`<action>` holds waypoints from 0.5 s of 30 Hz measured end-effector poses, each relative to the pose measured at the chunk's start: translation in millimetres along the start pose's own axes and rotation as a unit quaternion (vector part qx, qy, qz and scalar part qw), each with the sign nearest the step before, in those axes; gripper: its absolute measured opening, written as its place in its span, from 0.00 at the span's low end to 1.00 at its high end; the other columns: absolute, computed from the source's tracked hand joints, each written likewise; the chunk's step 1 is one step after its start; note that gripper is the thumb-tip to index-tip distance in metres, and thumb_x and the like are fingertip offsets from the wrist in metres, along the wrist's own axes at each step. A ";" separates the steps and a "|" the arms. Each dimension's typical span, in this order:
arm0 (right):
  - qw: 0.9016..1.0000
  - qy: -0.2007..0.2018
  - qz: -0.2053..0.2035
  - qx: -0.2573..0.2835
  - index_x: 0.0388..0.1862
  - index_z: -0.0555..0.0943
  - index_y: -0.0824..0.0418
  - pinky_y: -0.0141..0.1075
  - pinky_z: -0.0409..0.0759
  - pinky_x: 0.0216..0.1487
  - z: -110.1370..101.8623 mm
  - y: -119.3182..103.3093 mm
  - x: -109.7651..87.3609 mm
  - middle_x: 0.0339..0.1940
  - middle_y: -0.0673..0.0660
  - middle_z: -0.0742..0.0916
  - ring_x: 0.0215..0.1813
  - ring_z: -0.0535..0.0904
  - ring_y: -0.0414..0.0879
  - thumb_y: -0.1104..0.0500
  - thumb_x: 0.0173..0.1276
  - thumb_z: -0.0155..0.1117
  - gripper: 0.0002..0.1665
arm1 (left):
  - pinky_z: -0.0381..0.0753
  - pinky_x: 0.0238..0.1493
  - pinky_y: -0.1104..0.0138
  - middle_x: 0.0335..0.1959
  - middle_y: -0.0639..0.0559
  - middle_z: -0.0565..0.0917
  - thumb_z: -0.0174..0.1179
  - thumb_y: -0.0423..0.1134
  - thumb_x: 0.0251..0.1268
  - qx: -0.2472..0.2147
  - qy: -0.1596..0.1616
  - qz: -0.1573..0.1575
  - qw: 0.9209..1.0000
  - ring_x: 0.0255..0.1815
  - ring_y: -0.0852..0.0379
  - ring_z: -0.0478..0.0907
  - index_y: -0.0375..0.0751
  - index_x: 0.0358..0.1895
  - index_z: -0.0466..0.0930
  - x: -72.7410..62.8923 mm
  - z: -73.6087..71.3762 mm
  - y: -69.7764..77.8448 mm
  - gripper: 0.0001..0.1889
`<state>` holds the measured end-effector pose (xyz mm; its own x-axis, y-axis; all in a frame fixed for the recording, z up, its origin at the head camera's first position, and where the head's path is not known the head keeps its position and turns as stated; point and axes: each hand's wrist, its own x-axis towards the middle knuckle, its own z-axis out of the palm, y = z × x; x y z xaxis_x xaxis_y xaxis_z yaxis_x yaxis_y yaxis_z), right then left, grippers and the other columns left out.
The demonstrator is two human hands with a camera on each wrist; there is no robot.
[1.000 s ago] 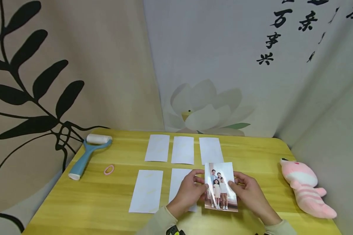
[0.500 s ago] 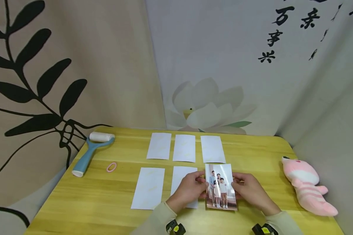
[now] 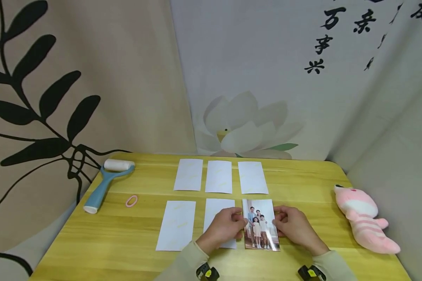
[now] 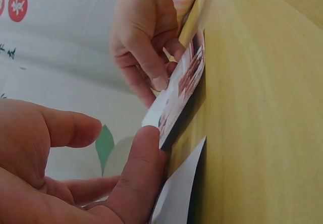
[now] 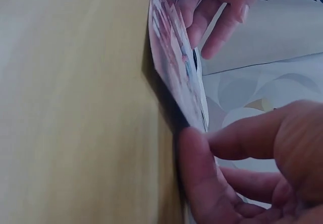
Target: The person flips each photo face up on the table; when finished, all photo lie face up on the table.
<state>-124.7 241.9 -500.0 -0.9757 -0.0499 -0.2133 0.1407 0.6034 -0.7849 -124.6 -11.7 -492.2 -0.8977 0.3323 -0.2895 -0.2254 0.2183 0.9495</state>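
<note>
A glossy family photo (image 3: pixel 261 225) lies low over the front of the table, between both hands. My left hand (image 3: pixel 225 226) holds its left edge, with the thumb (image 4: pixel 144 158) right at the border in the left wrist view. On the opposite side my right hand (image 3: pixel 297 226) pinches the right edge between thumb and index finger, as the right wrist view shows. A dark shadow runs beneath the photo in both wrist views. Partly covered by my left hand is a white card (image 3: pixel 219 210), just left of the photo.
Three white cards, one of them the middle card (image 3: pixel 219 176), form a row behind. Another white card (image 3: pixel 176 225) lies front left. A blue-handled lint roller (image 3: pixel 105 187) and pink ring (image 3: pixel 131 201) are at left; a pink plush toy (image 3: pixel 365 220) lies at right.
The photo has come down slightly and shifted a little left, toward the row of cards, with both hands still at its edges. The head view has shifted slightly.
</note>
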 end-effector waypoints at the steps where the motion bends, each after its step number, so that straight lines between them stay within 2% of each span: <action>1: 1.000 0.001 -0.004 -0.009 0.66 0.80 0.72 0.35 0.86 0.26 0.2 0.1 0.4 0.34 0.56 0.85 0.28 0.83 0.44 0.67 0.69 0.70 0.26 | 0.88 0.33 0.62 0.50 0.50 0.87 0.66 0.40 0.76 0.004 -0.003 0.001 1.000 0.30 0.56 0.84 0.31 0.76 0.70 -0.1 0.1 0.1 0.31; 5: 0.999 0.002 -0.017 -0.034 0.66 0.81 0.72 0.35 0.82 0.23 -0.3 0.3 2.5 0.30 0.53 0.84 0.22 0.82 0.45 0.66 0.70 0.71 0.27 | 0.85 0.39 0.64 0.49 0.51 0.88 0.65 0.42 0.76 0.023 -0.007 0.009 1.000 0.24 0.56 0.81 0.32 0.77 0.69 -1.0 0.0 1.8 0.32; 8: 0.999 -0.001 -0.019 -0.042 0.68 0.79 0.73 0.34 0.80 0.23 -1.6 -0.2 2.6 0.29 0.52 0.85 0.22 0.82 0.45 0.65 0.70 0.71 0.29 | 0.85 0.40 0.64 0.50 0.51 0.88 0.65 0.42 0.76 0.029 -0.002 0.005 1.000 0.24 0.55 0.82 0.33 0.77 0.70 -0.4 -1.2 1.8 0.32; 12: 0.998 0.003 -0.017 -0.053 0.68 0.79 0.73 0.32 0.78 0.26 -4.3 -1.5 1.2 0.30 0.52 0.85 0.24 0.83 0.45 0.64 0.71 0.71 0.29 | 0.88 0.38 0.61 0.52 0.50 0.88 0.66 0.42 0.75 0.015 0.001 0.000 1.000 0.30 0.52 0.86 0.33 0.75 0.72 1.6 -4.4 0.5 0.31; 15: 0.998 0.015 -0.019 -0.058 0.67 0.81 0.71 0.32 0.79 0.28 -4.9 -2.0 1.2 0.32 0.53 0.86 0.26 0.83 0.44 0.62 0.71 0.72 0.28 | 0.90 0.41 0.58 0.53 0.47 0.86 0.66 0.41 0.74 -0.002 0.002 0.010 1.000 0.38 0.50 0.88 0.33 0.73 0.74 2.0 -7.0 -0.4 0.29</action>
<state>-127.0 244.5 -495.8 -0.9847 -0.0527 -0.1659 0.0843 0.6893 -0.7195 -128.9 -17.5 -492.4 -0.9037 0.3325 -0.2699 -0.2092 0.2071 0.9557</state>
